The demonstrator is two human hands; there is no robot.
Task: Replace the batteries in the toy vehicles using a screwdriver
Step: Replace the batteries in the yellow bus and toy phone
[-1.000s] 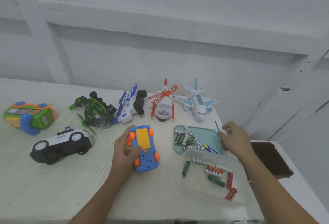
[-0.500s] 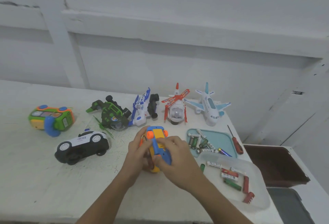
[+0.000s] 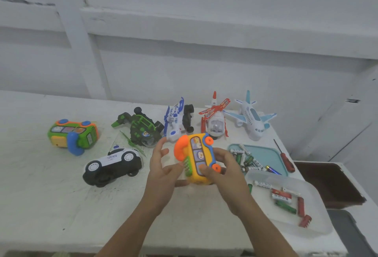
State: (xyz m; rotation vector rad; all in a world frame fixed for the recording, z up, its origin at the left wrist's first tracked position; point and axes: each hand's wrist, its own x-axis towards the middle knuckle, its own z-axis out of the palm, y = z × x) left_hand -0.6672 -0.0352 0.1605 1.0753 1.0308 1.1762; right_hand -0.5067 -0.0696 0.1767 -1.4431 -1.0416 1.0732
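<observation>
Watching the head cam feed here. The yellow toy bus (image 3: 199, 159) is up off the table (image 3: 51, 195), held in front of me with its sticker side and orange wheels facing the camera. That means I can't see its underside at all.

My right hand (image 3: 229, 175) has it in a proper grasp, thumb on the face and fingers wrapped round the right side. My left hand (image 3: 163, 175) is loose, fingers spread and relaxed, with just the thumb touching by the green keypad on the lower left.

The screwdriver (image 3: 286, 158), red handle, lies untouched on the table just right of the teal tray (image 3: 268, 154). That tray has a heap of loose batteries (image 3: 246, 159) in it, and my right hand blocks its left edge. Nearer to me sits a clear tub (image 3: 323, 226) with red and green batteries (image 3: 286, 205).

Lined up behind the bus are:
- a dark green vehicle (image 3: 143, 132)
- a blue and white one (image 3: 176, 121)
- a red and white helicopter (image 3: 214, 121), its nose hidden behind the bus
- a white airplane (image 3: 251, 119)

Off to the left, a police car (image 3: 112, 162) lies tipped over, and a green and orange car (image 3: 71, 134) lies on its side well apart from the rest.
</observation>
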